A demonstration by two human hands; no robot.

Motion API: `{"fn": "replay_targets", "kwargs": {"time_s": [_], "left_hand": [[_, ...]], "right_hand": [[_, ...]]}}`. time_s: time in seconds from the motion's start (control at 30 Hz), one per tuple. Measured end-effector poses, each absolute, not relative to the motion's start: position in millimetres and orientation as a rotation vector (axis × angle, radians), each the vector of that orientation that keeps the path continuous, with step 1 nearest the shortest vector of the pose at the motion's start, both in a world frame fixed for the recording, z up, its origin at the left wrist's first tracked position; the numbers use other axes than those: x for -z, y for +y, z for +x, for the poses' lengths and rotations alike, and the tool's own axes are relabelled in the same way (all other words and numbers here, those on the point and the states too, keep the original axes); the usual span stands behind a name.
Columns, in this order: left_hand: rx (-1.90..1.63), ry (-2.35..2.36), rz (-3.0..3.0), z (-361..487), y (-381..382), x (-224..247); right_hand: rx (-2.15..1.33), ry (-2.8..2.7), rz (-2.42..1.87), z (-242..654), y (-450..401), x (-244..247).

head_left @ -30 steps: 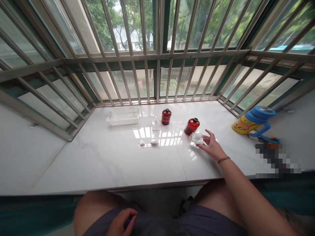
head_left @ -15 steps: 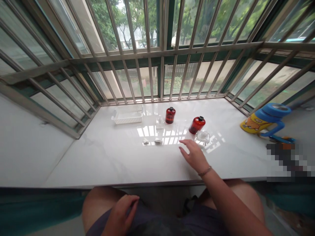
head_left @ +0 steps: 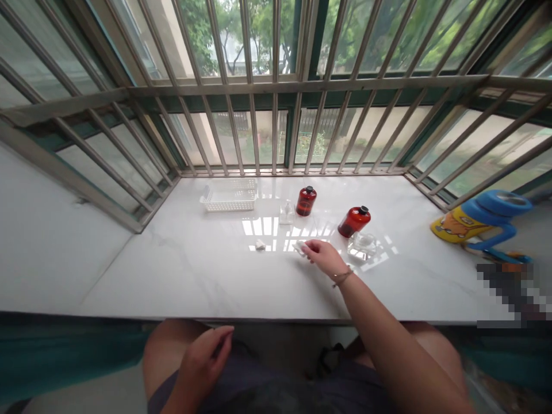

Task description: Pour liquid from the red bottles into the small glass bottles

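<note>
"Grip of the right hand [head_left: 325, 257]?"

"Pinching a white piece [head_left: 299, 248] at the desk [head_left: 181, 276]. Outward: second piece [head_left: 260, 245] at nine o'clock, clear bottle [head_left: 286, 213] at eleven, red bottle [head_left: 306, 203] at twelve, glass jar [head_left: 363, 247] at three."

"Left hand [head_left: 202, 362]?"

"Released, loosely curled, over the thigh [head_left: 166, 345] around seven."

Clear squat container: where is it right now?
In the head view, the clear container sits on the counter, right of the right hand and just in front of the rightmost red bottle.
</note>
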State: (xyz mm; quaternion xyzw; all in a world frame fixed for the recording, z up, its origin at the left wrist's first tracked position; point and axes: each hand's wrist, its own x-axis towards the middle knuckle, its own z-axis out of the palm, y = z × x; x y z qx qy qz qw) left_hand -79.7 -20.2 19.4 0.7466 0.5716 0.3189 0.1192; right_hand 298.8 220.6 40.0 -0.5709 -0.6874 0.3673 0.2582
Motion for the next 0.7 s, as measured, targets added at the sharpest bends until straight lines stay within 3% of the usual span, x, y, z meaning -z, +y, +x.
{"fn": "replay_targets", "kwargs": {"time_s": [0.2,0.4,0.7], "left_hand": [[-1.104,1.89,2.07,-96,18,-36],[-1.106,1.968,1.868,-90,66,-24],[-1.109,1.968,1.94,-86,70,-6]], "right_hand": [[-1.071,-1.772,-1.814,363,198,-39],[-0.626,-1.817,-1.909,355,184,-42],[-0.346,-2.074,-1.869,314,175,-30]]}}
